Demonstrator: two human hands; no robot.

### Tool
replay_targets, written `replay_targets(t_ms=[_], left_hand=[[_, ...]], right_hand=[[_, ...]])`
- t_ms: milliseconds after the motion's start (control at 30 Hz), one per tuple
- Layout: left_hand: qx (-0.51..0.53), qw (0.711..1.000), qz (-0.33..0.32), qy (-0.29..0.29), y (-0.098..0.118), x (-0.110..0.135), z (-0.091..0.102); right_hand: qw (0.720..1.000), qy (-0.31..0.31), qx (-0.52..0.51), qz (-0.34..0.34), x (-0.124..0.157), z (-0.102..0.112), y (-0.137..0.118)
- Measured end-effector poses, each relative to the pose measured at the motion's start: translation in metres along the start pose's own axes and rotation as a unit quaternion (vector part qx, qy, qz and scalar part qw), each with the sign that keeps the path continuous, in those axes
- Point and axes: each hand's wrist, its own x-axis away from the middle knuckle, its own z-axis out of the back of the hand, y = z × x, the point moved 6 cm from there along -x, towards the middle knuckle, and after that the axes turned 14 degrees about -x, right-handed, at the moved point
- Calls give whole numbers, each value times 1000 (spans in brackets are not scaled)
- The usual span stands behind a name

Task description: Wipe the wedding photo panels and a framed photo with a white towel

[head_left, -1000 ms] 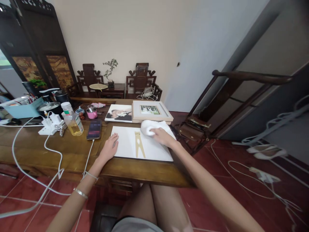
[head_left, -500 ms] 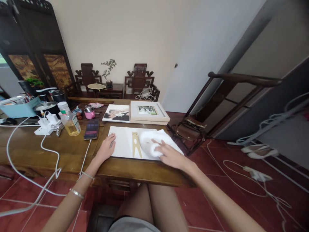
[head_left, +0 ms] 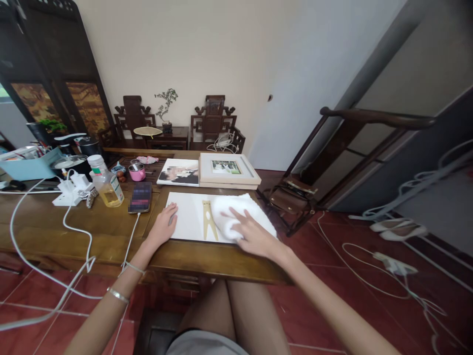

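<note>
My left hand (head_left: 166, 223) lies flat with its fingers extended on the left edge of a white board (head_left: 186, 217), holding nothing. A gold-yellow, two-legged shape with a small head (head_left: 208, 219) is on the middle of the board. Over the board's right part a white fluffy cloth (head_left: 236, 199) is spread and bunched. My right hand (head_left: 254, 234) presses down on this cloth, with a bunched part of it gripped at the fingers. The underside of the right hand is hidden, and the cloth is slightly blurred.
Behind the board lie a photo canvas (head_left: 177, 172) and a framed picture (head_left: 229, 170). A phone (head_left: 140, 197) on a cable, a bottle of yellow liquid (head_left: 107, 185), a pink cup (head_left: 137, 171) and a power strip (head_left: 76, 190) stand left. A brown bag (head_left: 290, 199) is at the right.
My right hand has slid a little to the left across the board, and the cloth has shifted with it. My left hand stays in place.
</note>
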Motion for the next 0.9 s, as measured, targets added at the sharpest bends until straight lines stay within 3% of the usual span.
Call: replay_targets(t_ms=[133,233,333,500,667,767,900], left_hand=[[-4,1000,3,-3,0,0,-1],[-10,1000,2,-3,1,0,-1],[-9,1000,2,-4,1,0,-1],[3,1000,4,-2,1,0,2],[0,1000,7,-6,0,0,3],[-1,1000,5,-4,0,0,2],[1,1000,4,-4,1,0,1]], right_hand=[[999,-29,-32,22,45,-8,-25],[999,-30,-37,25,49,-8,-22],[999,-15,-41,20,27,-2,-3],[1000,19,-18,-16,-41,15,40],[998,49,-13,-41,-75,28,53],[998,44,-13,-42,-66,24,47],[998,15,-33,-46,-25,13,24]])
